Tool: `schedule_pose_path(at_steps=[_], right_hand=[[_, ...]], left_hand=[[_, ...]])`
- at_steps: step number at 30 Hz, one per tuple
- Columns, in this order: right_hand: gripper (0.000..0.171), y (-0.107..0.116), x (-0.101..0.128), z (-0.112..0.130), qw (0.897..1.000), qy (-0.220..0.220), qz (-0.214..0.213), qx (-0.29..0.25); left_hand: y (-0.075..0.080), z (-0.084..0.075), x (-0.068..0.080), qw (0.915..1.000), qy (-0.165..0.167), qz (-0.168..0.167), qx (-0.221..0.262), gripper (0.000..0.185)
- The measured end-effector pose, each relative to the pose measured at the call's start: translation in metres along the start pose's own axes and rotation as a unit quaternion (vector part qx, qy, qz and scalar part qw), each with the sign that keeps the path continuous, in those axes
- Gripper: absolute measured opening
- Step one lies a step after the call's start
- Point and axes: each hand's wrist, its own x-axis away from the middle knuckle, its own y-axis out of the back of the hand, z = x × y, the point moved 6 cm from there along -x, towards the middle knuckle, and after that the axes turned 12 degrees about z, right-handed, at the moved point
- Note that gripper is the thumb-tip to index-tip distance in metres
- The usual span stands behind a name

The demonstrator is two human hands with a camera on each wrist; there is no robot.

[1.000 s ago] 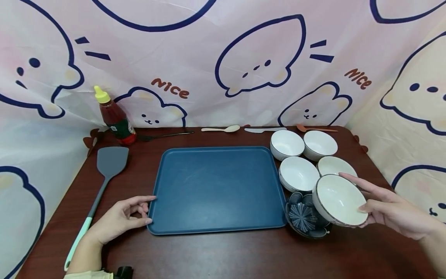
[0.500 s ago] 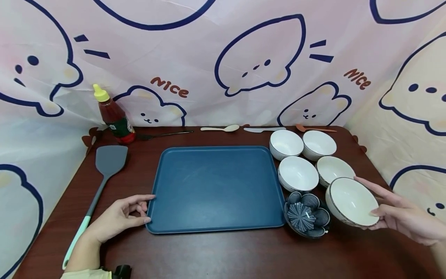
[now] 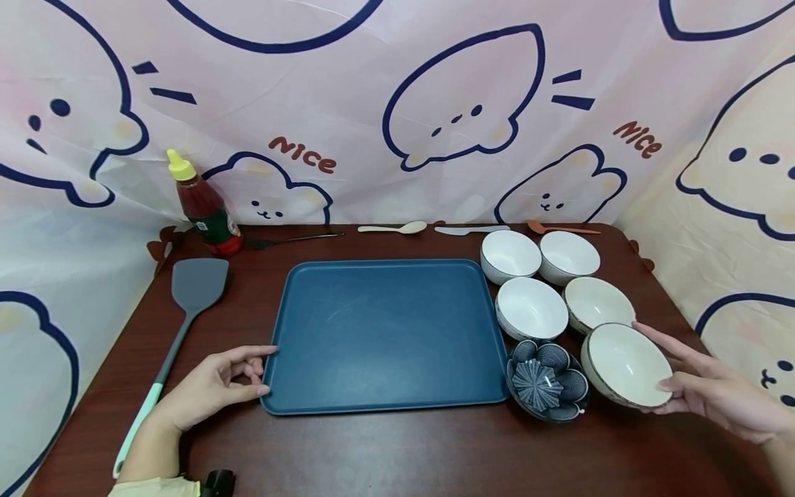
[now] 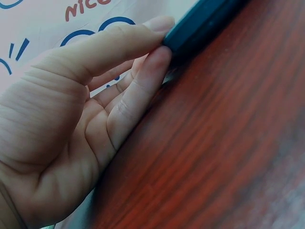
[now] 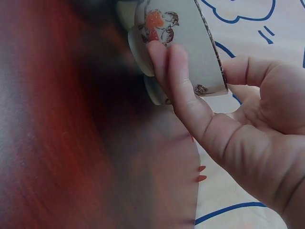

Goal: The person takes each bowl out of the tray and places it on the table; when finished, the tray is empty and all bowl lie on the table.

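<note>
My left hand (image 3: 211, 383) pinches the left rim of a blue rectangular tray (image 3: 391, 338). In the left wrist view, the thumb and a finger (image 4: 155, 62) meet at the tray's edge (image 4: 190, 28). On the right, my right hand (image 3: 714, 390) grips a white bowl with a dark rim (image 3: 627, 366), thumb over the rim and fingers against its outer wall. The right wrist view shows a printed picture on this bowl's side (image 5: 186, 52). Just left of it sits a dark blue flower-shaped dish (image 3: 543, 383). A cream bowl (image 3: 596, 302) stands right behind the held one.
More white bowls (image 3: 531, 308) stand beyond the tray's right side. Along the back edge lie a cream spoon (image 3: 394, 228), a knife (image 3: 472, 230) and an orange-brown spoon (image 3: 562, 228). A red sauce bottle (image 3: 208, 214) and a long grey spatula (image 3: 199, 286) are at left.
My right hand has carried the bowl to the right and lowered it, uncovering the flower-shaped dish. The left hand stays at the tray's edge.
</note>
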Motion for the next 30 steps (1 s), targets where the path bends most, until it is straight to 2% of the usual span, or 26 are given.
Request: schedule_pose_path(at_steps=[13,20,26,28,30], right_hand=[[0.078,0.003,0.001,-0.018,0.999,-0.039,-0.009,0.009],[0.078,0.003,-0.001,-0.019,1.0,-0.025,0.01,-0.012],[0.077,0.0,-0.004,-0.023,0.995,0.024,0.042,-0.086],[0.075,-0.001,-0.004,-0.028,0.996,0.034,0.036,-0.079],[0.073,0.0,-0.002,-0.033,0.999,0.029,0.008,-0.043]], left_hand=[[0.0,0.0,0.003,0.9999,0.01,0.0,0.008,0.062],[0.0,0.0,0.005,1.0,0.0,-0.001,0.008,0.06],[0.004,-0.003,0.006,0.9999,-0.009,-0.005,-0.009,0.059],[0.006,-0.004,0.006,0.9999,-0.005,-0.005,-0.015,0.058],[0.008,-0.005,0.007,0.9998,0.002,-0.005,-0.019,0.057]])
